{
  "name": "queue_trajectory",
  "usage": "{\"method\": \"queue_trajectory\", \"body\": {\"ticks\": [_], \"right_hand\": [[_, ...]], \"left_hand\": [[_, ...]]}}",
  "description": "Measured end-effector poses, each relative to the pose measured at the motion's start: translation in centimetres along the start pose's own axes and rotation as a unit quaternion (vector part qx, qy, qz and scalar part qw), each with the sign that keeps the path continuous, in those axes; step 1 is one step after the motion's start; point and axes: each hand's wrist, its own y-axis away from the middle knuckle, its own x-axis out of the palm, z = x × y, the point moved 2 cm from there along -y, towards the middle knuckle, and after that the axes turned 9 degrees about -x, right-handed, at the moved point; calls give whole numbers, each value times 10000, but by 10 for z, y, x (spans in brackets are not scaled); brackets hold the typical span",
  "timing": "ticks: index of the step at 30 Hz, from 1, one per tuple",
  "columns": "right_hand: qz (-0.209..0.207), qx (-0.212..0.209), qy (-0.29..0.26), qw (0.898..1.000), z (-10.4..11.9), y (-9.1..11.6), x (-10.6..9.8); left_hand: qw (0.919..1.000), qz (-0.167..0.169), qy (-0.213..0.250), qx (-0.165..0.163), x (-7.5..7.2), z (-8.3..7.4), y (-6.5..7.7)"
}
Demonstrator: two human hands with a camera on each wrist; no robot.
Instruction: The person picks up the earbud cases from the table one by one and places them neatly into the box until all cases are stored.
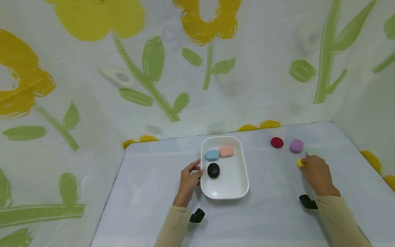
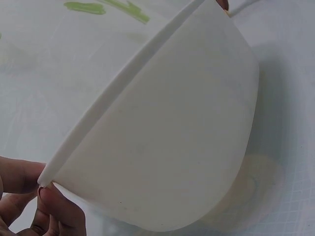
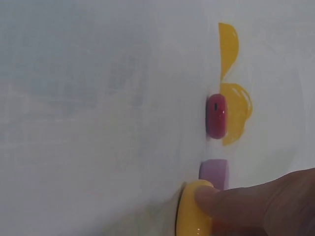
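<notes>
My left hand (image 1: 189, 180) pinches the left rim of a white plastic tray (image 1: 223, 196), thumb and fingers on either side of the rim in the left wrist view. Inside the tray lie a blue soap bar (image 1: 212, 155), a pink soap bar (image 1: 226, 151) and a black soap bar (image 1: 213, 170). Over at the right, my right hand (image 1: 318, 175) grips a yellow soap bar (image 1: 300, 163) at the table surface. In the right wrist view the thumb lies on the yellow bar's edge; the other fingers are mostly hidden.
Beyond the right hand sit a red soap bar (image 1: 276, 142), a purple soap bar (image 1: 296, 146) and a pale green piece (image 1: 313, 151) partly behind the hand. The white table (image 1: 154, 175) meets flower-printed sheets (image 1: 247, 85) at its back and sides.
</notes>
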Motion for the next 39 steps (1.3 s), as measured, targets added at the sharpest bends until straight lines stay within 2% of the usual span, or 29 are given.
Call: {"method": "queue_trajectory", "body": {"ticks": [4,14,29,39], "right_hand": [[185,102,35,9998,6,-9,-2],[316,450,-156,9984,16,-20,1],[229,669,-177,9973,11,-2,8],[53,584,-108,9982,4,9,8]], "left_hand": [[10000,-72,52,-24,-3,0,1],[9998,-188,52,48,-12,-4,0],[10000,-23,-18,-3,-9,1,-2],[9999,83,29,-103,-2,8,-2]]}}
